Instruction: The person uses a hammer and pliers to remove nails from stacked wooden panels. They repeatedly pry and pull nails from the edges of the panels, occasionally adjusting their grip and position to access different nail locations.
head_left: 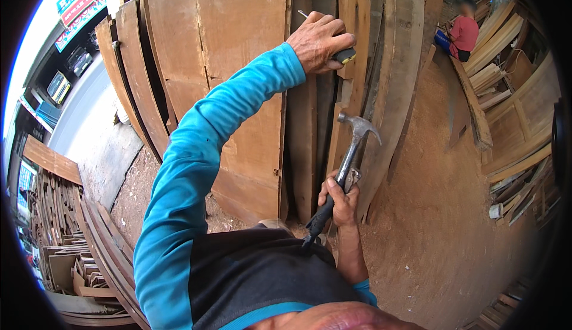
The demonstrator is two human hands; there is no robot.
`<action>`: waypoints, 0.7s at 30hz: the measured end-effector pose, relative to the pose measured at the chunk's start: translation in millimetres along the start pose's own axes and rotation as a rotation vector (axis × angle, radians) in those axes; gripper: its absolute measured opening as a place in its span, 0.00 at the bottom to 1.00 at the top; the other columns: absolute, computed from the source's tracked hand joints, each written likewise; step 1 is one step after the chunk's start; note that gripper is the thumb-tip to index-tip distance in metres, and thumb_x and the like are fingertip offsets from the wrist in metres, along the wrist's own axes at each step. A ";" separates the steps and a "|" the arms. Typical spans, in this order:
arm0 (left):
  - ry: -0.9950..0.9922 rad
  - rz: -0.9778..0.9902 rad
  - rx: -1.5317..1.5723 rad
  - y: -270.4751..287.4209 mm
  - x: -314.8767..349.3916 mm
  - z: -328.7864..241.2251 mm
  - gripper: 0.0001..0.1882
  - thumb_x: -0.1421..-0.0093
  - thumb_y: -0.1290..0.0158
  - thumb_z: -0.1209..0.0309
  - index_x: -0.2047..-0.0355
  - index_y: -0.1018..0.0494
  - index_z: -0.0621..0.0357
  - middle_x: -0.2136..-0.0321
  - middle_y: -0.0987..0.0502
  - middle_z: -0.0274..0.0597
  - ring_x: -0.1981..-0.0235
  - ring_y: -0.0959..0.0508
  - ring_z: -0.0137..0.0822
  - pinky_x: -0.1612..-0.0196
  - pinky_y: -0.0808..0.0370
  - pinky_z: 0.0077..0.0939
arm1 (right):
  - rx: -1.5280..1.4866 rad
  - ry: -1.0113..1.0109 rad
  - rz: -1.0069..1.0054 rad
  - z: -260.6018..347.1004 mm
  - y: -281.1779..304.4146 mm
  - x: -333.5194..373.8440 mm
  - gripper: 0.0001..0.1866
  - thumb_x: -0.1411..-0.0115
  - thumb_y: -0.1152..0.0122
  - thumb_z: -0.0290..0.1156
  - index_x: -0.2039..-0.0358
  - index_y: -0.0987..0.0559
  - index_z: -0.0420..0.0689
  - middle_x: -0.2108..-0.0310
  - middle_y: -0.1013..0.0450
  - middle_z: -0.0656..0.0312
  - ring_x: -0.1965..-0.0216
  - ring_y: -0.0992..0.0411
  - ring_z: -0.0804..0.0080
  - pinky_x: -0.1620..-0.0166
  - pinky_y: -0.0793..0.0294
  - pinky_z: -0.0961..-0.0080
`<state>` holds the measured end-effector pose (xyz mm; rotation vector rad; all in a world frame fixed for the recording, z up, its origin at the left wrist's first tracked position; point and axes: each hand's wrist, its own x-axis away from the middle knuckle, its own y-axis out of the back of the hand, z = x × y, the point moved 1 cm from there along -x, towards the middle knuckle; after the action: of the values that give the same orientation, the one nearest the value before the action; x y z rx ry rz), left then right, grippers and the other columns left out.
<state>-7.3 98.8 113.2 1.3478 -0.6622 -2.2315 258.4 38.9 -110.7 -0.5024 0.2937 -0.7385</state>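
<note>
My left hand [319, 41], on a raised arm in a blue sleeve, is closed round a screwdriver at the edge of upright boards. The screwdriver's dark and yellow handle end [345, 56] sticks out on the right, its thin metal shaft on the left. Lower down, my right hand [341, 202] grips a claw hammer [347, 158] by its shaft. The steel head points up and away from me, and the black grip hangs toward my body. A small greyish metal piece [353, 177] shows beside the shaft at my right fingers; I cannot tell its kind.
Tall wooden panels [241, 50] and planks [393, 62] stand upright in front of me. Stacked boards [107, 252] fill the lower left, and more wood [518, 115] leans at the right. A person in a red shirt [463, 32] sits far right. A road [107, 109] lies left.
</note>
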 end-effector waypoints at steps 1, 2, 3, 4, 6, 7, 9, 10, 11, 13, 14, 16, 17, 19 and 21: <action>0.007 0.018 -0.028 -5.1 -1.6 5.0 0.21 0.52 0.34 0.65 0.59 0.29 0.47 0.66 0.29 0.39 0.60 0.26 0.41 0.52 0.33 0.39 | 0.020 0.035 0.014 4.0 8.0 -7.6 0.13 0.35 0.39 0.32 0.57 0.28 0.38 0.78 0.30 0.62 0.80 0.28 0.73 0.76 0.28 0.77; 0.024 0.039 -0.038 -8.8 -0.3 10.0 0.22 0.52 0.33 0.64 0.57 0.28 0.47 0.65 0.28 0.40 0.59 0.26 0.41 0.52 0.33 0.39 | 0.071 0.052 -0.013 12.2 10.9 -12.5 0.14 0.34 0.41 0.33 0.54 0.28 0.36 0.78 0.30 0.61 0.81 0.30 0.75 0.76 0.29 0.77; 0.027 0.032 -0.054 -10.2 2.0 14.4 0.23 0.52 0.33 0.64 0.56 0.28 0.46 0.64 0.28 0.40 0.59 0.26 0.42 0.52 0.33 0.39 | 0.086 0.095 -0.001 17.6 13.4 -19.0 0.15 0.34 0.41 0.32 0.54 0.28 0.35 0.78 0.31 0.61 0.81 0.30 0.75 0.76 0.29 0.77; 0.029 0.026 -0.070 -9.8 4.7 18.3 0.24 0.53 0.32 0.64 0.56 0.28 0.46 0.64 0.28 0.40 0.58 0.26 0.42 0.52 0.33 0.40 | 0.101 0.138 0.010 21.9 15.4 -25.6 0.15 0.34 0.42 0.32 0.54 0.28 0.34 0.78 0.31 0.61 0.81 0.31 0.75 0.76 0.29 0.77; 0.016 0.052 -0.089 -10.2 6.0 23.4 0.26 0.53 0.31 0.64 0.54 0.28 0.46 0.62 0.28 0.41 0.57 0.26 0.43 0.51 0.32 0.41 | 0.150 0.216 0.020 31.3 18.7 -38.1 0.15 0.33 0.43 0.34 0.54 0.29 0.34 0.77 0.31 0.62 0.81 0.32 0.77 0.76 0.29 0.77; 0.017 0.059 -0.095 -10.1 6.0 23.5 0.27 0.53 0.31 0.64 0.53 0.28 0.45 0.62 0.28 0.41 0.57 0.26 0.44 0.51 0.32 0.41 | 0.171 0.245 0.025 35.1 17.9 -43.0 0.15 0.33 0.44 0.33 0.54 0.29 0.34 0.77 0.31 0.62 0.81 0.32 0.77 0.76 0.29 0.77; 0.016 0.067 -0.106 -9.6 6.0 22.6 0.27 0.54 0.31 0.64 0.53 0.29 0.44 0.61 0.28 0.41 0.56 0.26 0.44 0.51 0.31 0.41 | 0.218 0.308 0.032 43.0 15.0 -54.2 0.14 0.33 0.44 0.33 0.54 0.29 0.34 0.76 0.30 0.61 0.81 0.31 0.77 0.75 0.29 0.76; 0.014 0.078 -0.101 -9.2 5.4 22.0 0.28 0.54 0.30 0.65 0.53 0.29 0.44 0.61 0.28 0.41 0.56 0.26 0.44 0.51 0.31 0.41 | 0.251 0.316 0.037 46.6 14.1 -59.1 0.13 0.32 0.44 0.33 0.55 0.29 0.36 0.76 0.29 0.60 0.79 0.30 0.76 0.75 0.29 0.76; 0.011 0.088 -0.096 -9.3 4.2 20.2 0.28 0.55 0.30 0.65 0.53 0.29 0.44 0.61 0.28 0.41 0.56 0.26 0.44 0.52 0.31 0.41 | 0.243 0.320 0.037 47.9 12.3 -64.2 0.13 0.32 0.44 0.33 0.55 0.28 0.36 0.75 0.29 0.60 0.78 0.30 0.76 0.74 0.29 0.76; 0.004 0.091 -0.101 -11.5 3.5 22.0 0.29 0.56 0.30 0.65 0.53 0.29 0.43 0.61 0.28 0.41 0.56 0.26 0.44 0.52 0.30 0.41 | 0.227 0.329 0.038 49.3 7.1 -75.5 0.12 0.32 0.44 0.33 0.56 0.28 0.37 0.75 0.28 0.60 0.77 0.29 0.76 0.74 0.29 0.76; 0.002 0.081 -0.105 -14.9 4.4 22.8 0.30 0.57 0.29 0.65 0.53 0.30 0.43 0.61 0.28 0.41 0.56 0.26 0.44 0.52 0.30 0.41 | 0.223 0.327 0.051 51.0 4.8 -80.7 0.11 0.32 0.43 0.33 0.57 0.28 0.39 0.75 0.28 0.60 0.76 0.29 0.76 0.73 0.28 0.76; -0.002 0.056 -0.106 -18.8 8.4 24.6 0.28 0.56 0.31 0.66 0.54 0.30 0.43 0.61 0.27 0.41 0.57 0.26 0.43 0.52 0.30 0.40 | 0.225 0.325 0.049 48.8 0.6 -89.8 0.10 0.33 0.43 0.32 0.59 0.28 0.38 0.75 0.28 0.59 0.77 0.29 0.77 0.74 0.28 0.78; -0.001 0.042 -0.096 -20.5 8.9 26.2 0.28 0.55 0.31 0.66 0.54 0.30 0.43 0.61 0.27 0.40 0.57 0.26 0.43 0.52 0.30 0.40 | 0.224 0.328 0.047 47.7 -1.8 -94.0 0.10 0.33 0.42 0.31 0.60 0.28 0.37 0.76 0.27 0.59 0.78 0.29 0.77 0.74 0.28 0.78; 0.001 0.013 -0.078 -23.4 10.2 28.5 0.27 0.54 0.33 0.66 0.54 0.30 0.43 0.61 0.27 0.39 0.58 0.26 0.43 0.53 0.30 0.40 | 0.248 0.366 0.028 43.9 -7.3 -99.5 0.08 0.33 0.42 0.29 0.62 0.28 0.37 0.77 0.29 0.60 0.78 0.29 0.78 0.74 0.27 0.78; -0.020 -0.008 -0.051 -23.7 10.2 27.6 0.25 0.53 0.34 0.67 0.54 0.30 0.43 0.62 0.27 0.39 0.58 0.25 0.42 0.53 0.30 0.39 | 0.235 0.398 0.015 40.6 -13.2 -104.5 0.07 0.33 0.42 0.28 0.62 0.28 0.38 0.78 0.30 0.62 0.78 0.29 0.78 0.74 0.27 0.79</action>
<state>-39.4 116.0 103.1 1.3077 -0.6043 -2.2549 194.3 117.4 -61.1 -0.1264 0.5726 -0.8450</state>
